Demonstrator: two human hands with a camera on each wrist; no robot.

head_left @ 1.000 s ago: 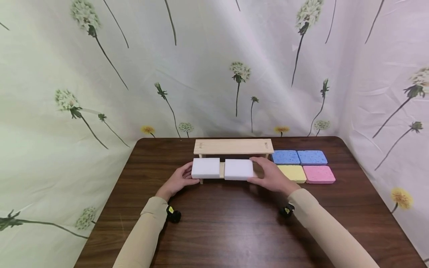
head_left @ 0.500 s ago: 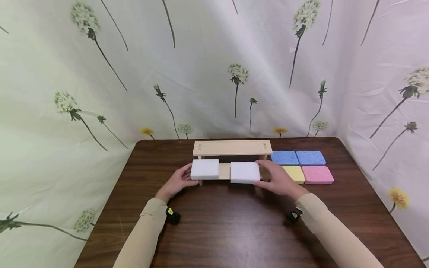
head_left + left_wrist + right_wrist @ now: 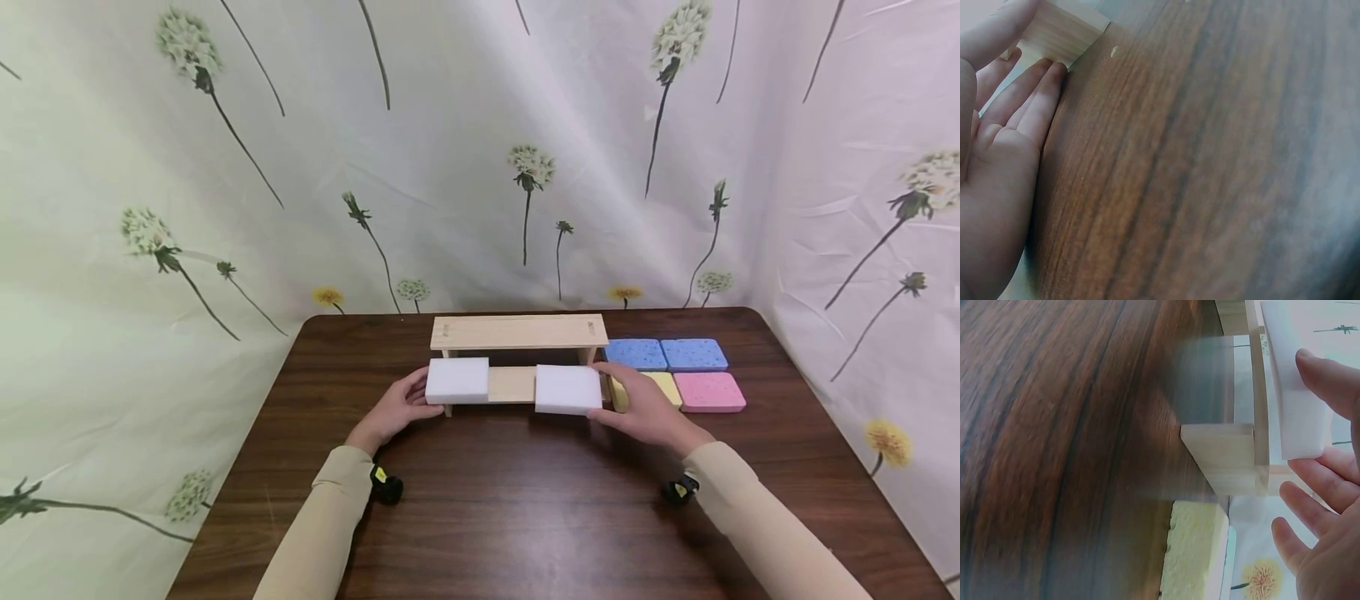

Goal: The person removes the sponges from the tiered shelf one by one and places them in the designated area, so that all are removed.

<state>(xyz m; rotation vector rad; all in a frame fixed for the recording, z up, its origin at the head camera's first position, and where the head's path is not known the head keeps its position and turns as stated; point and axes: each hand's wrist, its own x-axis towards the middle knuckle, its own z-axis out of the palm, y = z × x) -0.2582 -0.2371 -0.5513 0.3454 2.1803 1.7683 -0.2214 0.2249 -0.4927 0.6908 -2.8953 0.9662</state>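
A dark brown wood-grain table (image 3: 480, 517) with rounded far corners stood against hangings of pale, creased cloth (image 3: 450, 167), printed with long-stemmed puffball flowers and a few yellow blooms; light caught the folds in pale streaks and left a soft sheen on the tabletop. Near the far edge sat a bare-wood two-tier rack, its upper shelf (image 3: 519, 332) behind its lower shelf (image 3: 512, 385). On the lower one were two white sponge blocks, well apart: the left white block (image 3: 457, 381) at one end, the right white block (image 3: 567, 390) at the other, its front edge jutting past the board. The person's right hand (image 3: 647, 406) pinched the latter by its outer end, thumb in front. The left hand (image 3: 396, 410) was at the other block's outer end, thumb parted from the fingers; whether they gripped it, I couldn't tell. Just right of the rack, flat on the table, lay two blue sponges (image 3: 693, 354) in a row, with a yellow sponge (image 3: 664, 387), partly behind the right hand, and a pink sponge (image 3: 709, 392) nearer.
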